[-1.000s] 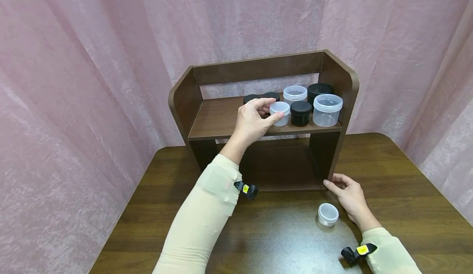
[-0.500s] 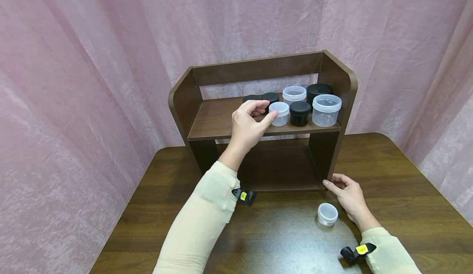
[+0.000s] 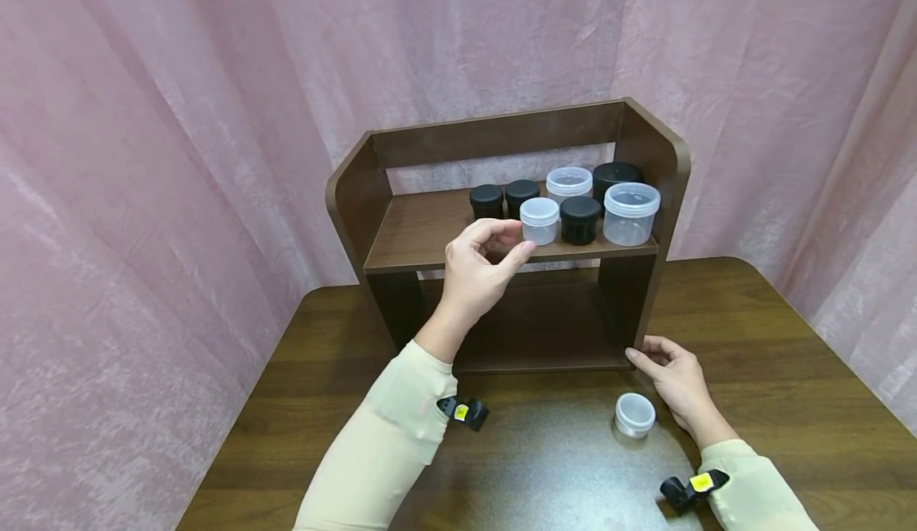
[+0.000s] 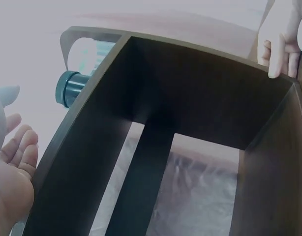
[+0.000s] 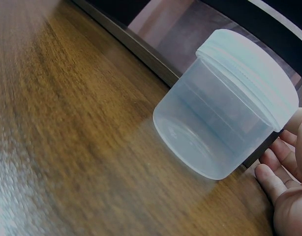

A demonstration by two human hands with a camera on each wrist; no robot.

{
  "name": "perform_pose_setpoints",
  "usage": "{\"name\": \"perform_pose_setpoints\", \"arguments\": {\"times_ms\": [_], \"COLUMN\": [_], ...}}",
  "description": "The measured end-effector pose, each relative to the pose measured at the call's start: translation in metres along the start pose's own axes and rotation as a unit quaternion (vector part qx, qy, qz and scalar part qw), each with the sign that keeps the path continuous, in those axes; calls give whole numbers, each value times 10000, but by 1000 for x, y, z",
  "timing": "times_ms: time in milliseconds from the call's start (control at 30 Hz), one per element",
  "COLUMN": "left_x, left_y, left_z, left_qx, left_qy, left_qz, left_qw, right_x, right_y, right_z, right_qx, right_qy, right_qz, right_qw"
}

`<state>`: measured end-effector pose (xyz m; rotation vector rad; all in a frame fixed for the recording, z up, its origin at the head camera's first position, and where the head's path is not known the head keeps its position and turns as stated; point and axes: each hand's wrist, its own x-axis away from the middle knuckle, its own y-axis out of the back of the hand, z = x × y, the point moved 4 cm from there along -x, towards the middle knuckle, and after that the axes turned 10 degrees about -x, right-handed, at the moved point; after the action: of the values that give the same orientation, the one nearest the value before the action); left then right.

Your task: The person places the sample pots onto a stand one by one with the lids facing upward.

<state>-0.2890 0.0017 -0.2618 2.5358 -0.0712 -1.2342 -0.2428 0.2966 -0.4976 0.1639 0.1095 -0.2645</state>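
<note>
My left hand (image 3: pixel 478 267) is just in front of the upper shelf board, its thumb and fingers spread apart and holding nothing. Close to its fingertips, a small clear jar with a white lid (image 3: pixel 539 221) stands upright at the board's front edge. My right hand (image 3: pixel 677 384) grips the lower front corner of the brown desktop shelf (image 3: pixel 651 292), thumb at the front edge and fingers on the outer side. Another small clear jar (image 3: pixel 634 415) with a whitish lid stands on the table beside that hand; it looms large in the right wrist view, lid on (image 5: pixel 249 73).
Beside the front clear jar stand a black jar (image 3: pixel 579 221) and a bigger clear jar (image 3: pixel 630 214). Behind them are two small black jars (image 3: pixel 487 201), a clear jar (image 3: pixel 569 184) and a large black jar (image 3: pixel 616 177). The shelf stands on a wooden table (image 3: pixel 516 467) before pink curtains.
My left hand has let go of the small clear jar and drawn down and left, uncovering the black jars behind. The shelf's right end has shifted slightly left in view. My right hand stays put.
</note>
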Motion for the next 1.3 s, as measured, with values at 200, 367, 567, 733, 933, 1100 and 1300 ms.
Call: {"name": "perform_pose_setpoints", "arguments": {"times_ms": [200,367,567,733,933,1100,1300], "left_x": [8,14,26,39,58,78,105], "left_y": [1,2,1,-9,-23,-45,-82], "left_z": [-4,-22,-50,-56,-56,-41,-9], "left_qx": [93,288,367,368,256,185,-44], "left_qy": [45,126,148,-32,-242,-174,-79], "left_qz": [121,222,494,703,938,1285,1910], "left_qw": [9999,9993,9980,9968,9950,9914,9816], "right_x": [1,1,1,1,1,0,0], "right_y": [1,2,3,4,3,3,3], "right_z": [0,0,-1,-1,-1,-1,-1], "right_qx": [-36,6,36,43,34,-8,-44], "right_qy": [9,-22,-30,-24,-9,9,-66], "right_qz": [-16,-41,-42,-49,-68,-73,-43], "right_qw": [10000,10000,10000,10000,10000,10000,10000]}}
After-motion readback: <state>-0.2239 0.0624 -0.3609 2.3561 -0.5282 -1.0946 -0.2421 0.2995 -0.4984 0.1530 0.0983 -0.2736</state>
